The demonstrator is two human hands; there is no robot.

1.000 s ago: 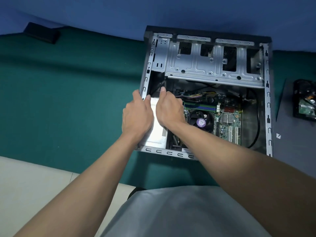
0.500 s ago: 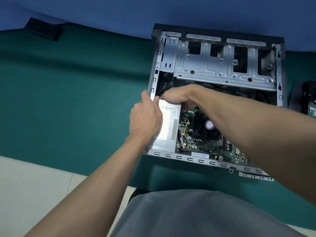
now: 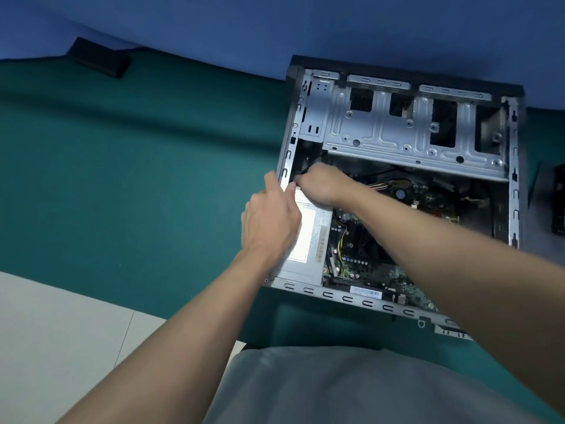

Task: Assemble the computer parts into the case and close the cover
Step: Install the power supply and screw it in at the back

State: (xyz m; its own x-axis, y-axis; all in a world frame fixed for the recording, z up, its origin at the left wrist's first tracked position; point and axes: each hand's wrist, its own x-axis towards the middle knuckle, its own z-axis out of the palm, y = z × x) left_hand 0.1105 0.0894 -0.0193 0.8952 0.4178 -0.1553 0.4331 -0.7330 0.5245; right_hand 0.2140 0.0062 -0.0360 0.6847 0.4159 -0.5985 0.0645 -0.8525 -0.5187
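The open computer case (image 3: 345, 298) lies on its side on the green table. A grey power supply (image 3: 315, 237) sits in its near-left corner, next to the motherboard (image 3: 367, 264). My left hand (image 3: 269, 221) rests on the supply's left side, fingers stretched along the case's left rail. My right hand (image 3: 321, 185) reaches across the motherboard and curls over the supply's far end, where black cables come out. Its fingertips are hidden. The silver drive cage (image 3: 397, 133) spans the far half of the case.
A black flat object (image 3: 97, 58) lies at the table's far left. A hard drive (image 3: 558, 203) sits at the right edge of view. A small metal bracket (image 3: 449, 330) lies just outside the case's near rail. Green table surface (image 3: 137, 179) stretches left of the case.
My right hand moved from the top of the power supply to its far end, its forearm now crossing the motherboard. My left hand stayed on the supply's left side.
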